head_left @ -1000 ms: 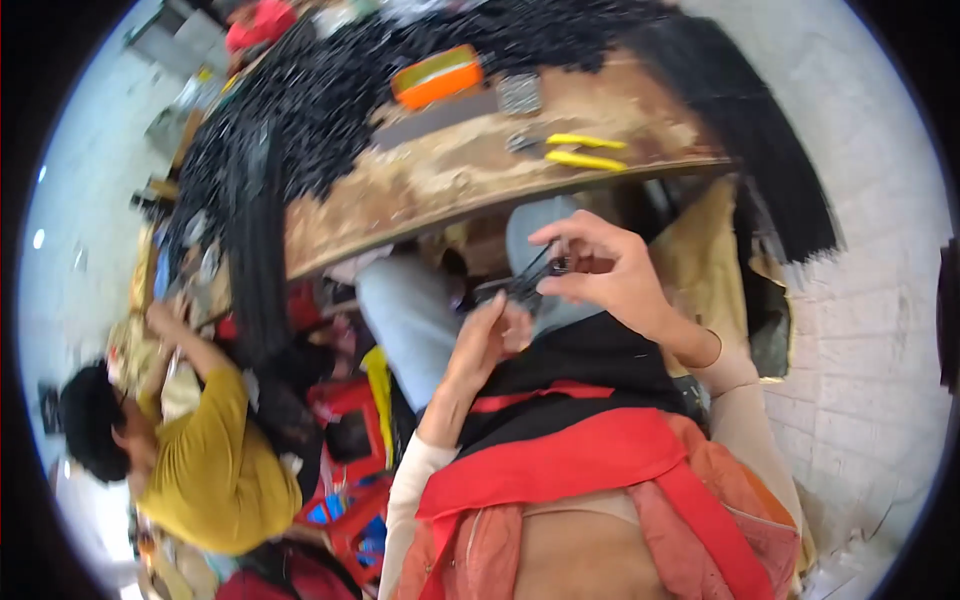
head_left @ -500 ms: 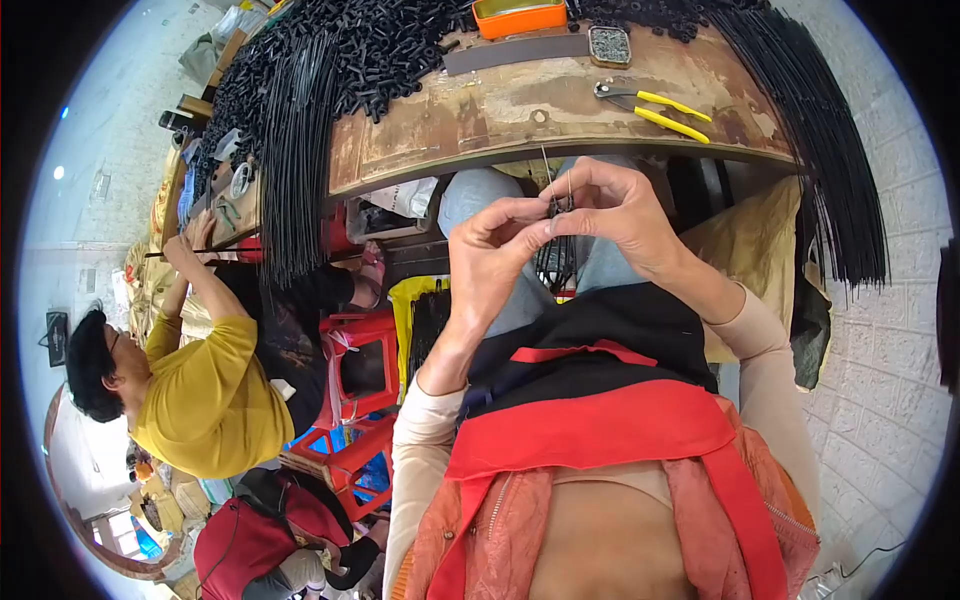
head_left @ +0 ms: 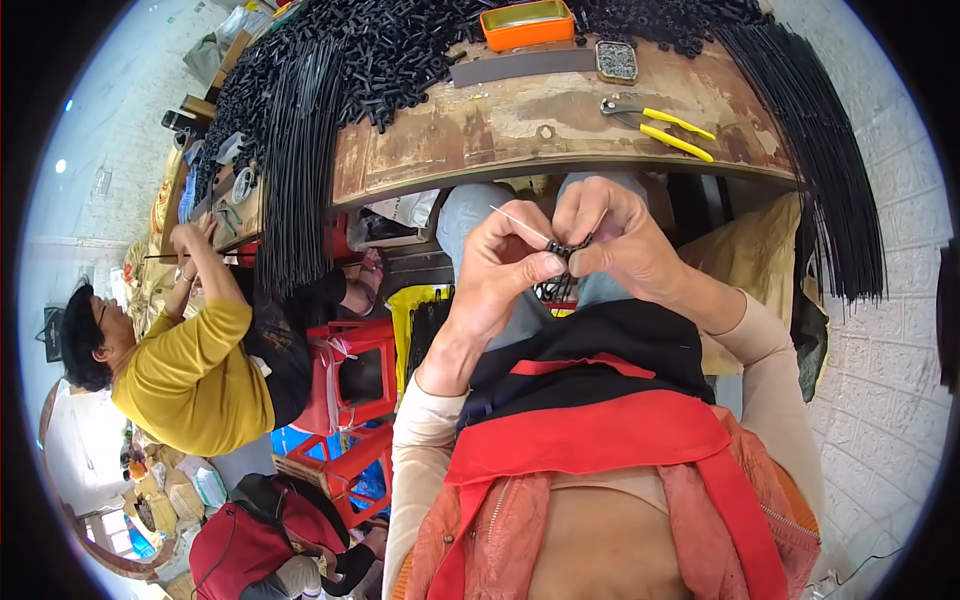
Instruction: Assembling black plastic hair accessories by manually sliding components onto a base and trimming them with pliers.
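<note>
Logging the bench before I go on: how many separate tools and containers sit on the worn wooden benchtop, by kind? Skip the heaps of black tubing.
Orange tray: 1
Yellow-handled pliers: 1
Small rectangular tin of tiny parts: 1
Dark flat strip: 1
Total: 4

Both hands, left hand and right hand, are off the bench, pinching a small black piece and a thin wire.

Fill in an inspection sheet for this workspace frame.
Surface: worn wooden bench, edge bare.
Job's things: small black piece with thin wire, pinched between left hand and right hand.
Clutter: black tube pieces, black rod bundles, orange tray, yellow-handled pliers.
Fingers: both hands closed on the piece.
Cables: nothing seen.
Surroundings: co-worker in yellow top, red stools, white brick wall.
</note>
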`<action>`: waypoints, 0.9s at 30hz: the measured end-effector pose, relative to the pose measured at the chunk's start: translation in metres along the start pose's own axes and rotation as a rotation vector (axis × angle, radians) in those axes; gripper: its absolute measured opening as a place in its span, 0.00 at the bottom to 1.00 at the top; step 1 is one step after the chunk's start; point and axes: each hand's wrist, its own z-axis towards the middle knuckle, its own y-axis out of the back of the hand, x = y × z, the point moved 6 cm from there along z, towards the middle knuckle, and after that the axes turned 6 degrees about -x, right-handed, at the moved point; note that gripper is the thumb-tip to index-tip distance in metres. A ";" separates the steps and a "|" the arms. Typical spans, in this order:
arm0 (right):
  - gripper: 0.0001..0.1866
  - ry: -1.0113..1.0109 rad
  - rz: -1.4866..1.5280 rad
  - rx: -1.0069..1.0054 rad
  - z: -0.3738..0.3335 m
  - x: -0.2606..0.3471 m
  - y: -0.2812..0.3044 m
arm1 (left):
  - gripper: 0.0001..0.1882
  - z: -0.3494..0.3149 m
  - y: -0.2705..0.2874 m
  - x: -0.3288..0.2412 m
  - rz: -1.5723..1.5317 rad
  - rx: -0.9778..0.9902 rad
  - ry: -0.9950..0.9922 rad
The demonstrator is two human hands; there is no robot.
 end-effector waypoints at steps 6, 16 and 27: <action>0.13 -0.025 0.099 0.055 0.007 0.003 0.007 | 0.12 0.011 -0.002 0.014 -0.272 0.054 0.101; 0.13 0.098 -0.129 -0.181 -0.002 0.035 0.039 | 0.08 0.029 -0.009 0.019 0.076 0.036 0.118; 0.08 0.427 -1.557 -0.470 0.107 0.121 0.274 | 0.05 0.093 0.017 0.037 0.157 -0.123 0.159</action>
